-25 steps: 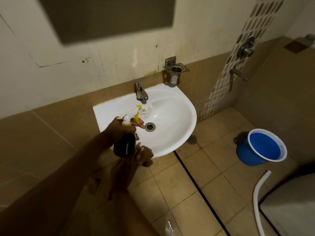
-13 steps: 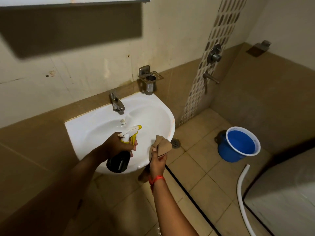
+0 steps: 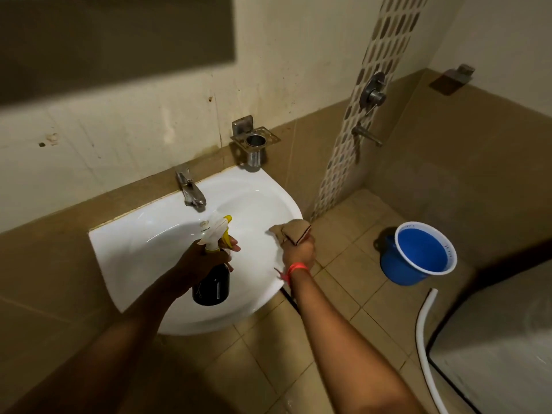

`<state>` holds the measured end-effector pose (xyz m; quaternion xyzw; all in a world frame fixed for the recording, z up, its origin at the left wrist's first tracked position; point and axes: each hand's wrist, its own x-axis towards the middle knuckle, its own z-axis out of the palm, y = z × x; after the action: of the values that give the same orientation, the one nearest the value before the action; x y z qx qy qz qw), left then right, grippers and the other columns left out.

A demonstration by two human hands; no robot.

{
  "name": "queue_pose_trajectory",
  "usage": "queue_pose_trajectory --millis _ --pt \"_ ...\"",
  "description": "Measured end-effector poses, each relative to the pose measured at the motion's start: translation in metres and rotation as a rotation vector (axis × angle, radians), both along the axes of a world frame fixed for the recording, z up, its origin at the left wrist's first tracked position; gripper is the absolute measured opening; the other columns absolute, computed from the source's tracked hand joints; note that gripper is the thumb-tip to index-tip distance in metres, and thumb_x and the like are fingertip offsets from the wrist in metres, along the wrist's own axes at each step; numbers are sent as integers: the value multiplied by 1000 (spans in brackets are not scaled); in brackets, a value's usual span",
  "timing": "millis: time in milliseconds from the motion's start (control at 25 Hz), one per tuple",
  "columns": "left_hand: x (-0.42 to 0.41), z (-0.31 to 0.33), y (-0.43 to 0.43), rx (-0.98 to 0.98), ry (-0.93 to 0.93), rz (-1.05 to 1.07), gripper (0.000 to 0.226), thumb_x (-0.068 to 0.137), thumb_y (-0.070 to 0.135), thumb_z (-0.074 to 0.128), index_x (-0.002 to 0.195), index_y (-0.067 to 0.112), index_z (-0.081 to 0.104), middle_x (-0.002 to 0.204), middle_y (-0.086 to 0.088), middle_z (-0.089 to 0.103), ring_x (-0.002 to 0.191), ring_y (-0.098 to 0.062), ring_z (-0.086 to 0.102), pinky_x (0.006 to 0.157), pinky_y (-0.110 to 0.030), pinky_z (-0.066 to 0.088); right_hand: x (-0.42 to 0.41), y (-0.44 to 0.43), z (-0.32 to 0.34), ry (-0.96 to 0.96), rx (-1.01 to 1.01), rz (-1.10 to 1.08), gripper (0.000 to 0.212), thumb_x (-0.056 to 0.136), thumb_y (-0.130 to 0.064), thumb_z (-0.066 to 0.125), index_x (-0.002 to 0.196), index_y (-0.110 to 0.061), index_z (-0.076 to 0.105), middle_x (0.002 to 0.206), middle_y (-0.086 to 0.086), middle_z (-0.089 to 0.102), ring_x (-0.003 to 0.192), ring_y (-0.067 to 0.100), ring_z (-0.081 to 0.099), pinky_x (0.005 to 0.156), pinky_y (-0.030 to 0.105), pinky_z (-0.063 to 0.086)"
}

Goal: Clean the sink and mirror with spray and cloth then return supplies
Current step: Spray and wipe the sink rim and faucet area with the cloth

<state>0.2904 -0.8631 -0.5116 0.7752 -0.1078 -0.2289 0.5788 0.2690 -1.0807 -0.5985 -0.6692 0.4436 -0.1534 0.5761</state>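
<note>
A white wall-mounted sink (image 3: 143, 249) fills the middle, with a steel tap (image 3: 189, 192) at its back. My left hand (image 3: 206, 258) grips a dark spray bottle (image 3: 212, 288) with a white and yellow trigger head, held over the basin with the nozzle pointing toward the tap. At the sink's right rim my right hand (image 3: 298, 252) holds a bunched tan cloth (image 3: 291, 231). A dark rectangle at the top left is the underside of the mirror (image 3: 113, 40) or its shelf.
A steel cup holder (image 3: 255, 141) is fixed to the wall behind the sink. Shower valve (image 3: 372, 94) and spout sit on the patterned tile strip. A blue bucket (image 3: 418, 255) stands on the floor to the right, beside a white hose (image 3: 424, 339) and a grey unit.
My right hand has come up from under the sink's front with the cloth and reached the right rim. The spray bottle stays over the basin; the view has shifted right.
</note>
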Motion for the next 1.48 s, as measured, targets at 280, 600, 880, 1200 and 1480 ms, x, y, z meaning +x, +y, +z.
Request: queue_pose_trajectory --millis 280,600,880,1200,1480 --pt "48 -21 -14 -45 -15 25 25 82 -12 62 105 -4 67 101 -5 77 77 -17 73 65 -23 59 146 -91 -13 273 -342 684 70 77 -29 84 138 -10 53 133 13 65 122 33 61 102 37 50" --pt "59 -35 -17 -68 82 107 36 70 6 66 105 -2 67 108 -14 75 90 -40 71 70 -33 62 130 -106 -12 163 84 713 51 83 -14 79 131 -10 62 122 7 70 101 22 68 79 23 54" --pt "32 -5 -33 -48 99 68 28 79 -3 64 107 -5 65 114 -21 71 87 -31 71 73 -44 64 -3 -35 14 227 699 332 38 78 -33 68 113 -20 68 109 4 68 106 30 61 95 42 52" --pt "-6 49 9 -9 18 105 23 83 -3 61 104 -2 70 100 -5 72 88 -17 67 74 -24 60 -83 102 33 78 679 -114 37 86 -14 63 123 -10 62 110 14 72 85 28 67 59 30 56" --pt "-22 85 32 -84 -4 104 27 69 6 61 93 9 72 110 -17 73 103 -28 68 98 -54 55 -86 64 83 65 -514 537 74 85 -32 63 154 -32 35 159 -3 41 147 25 37 121 49 31"
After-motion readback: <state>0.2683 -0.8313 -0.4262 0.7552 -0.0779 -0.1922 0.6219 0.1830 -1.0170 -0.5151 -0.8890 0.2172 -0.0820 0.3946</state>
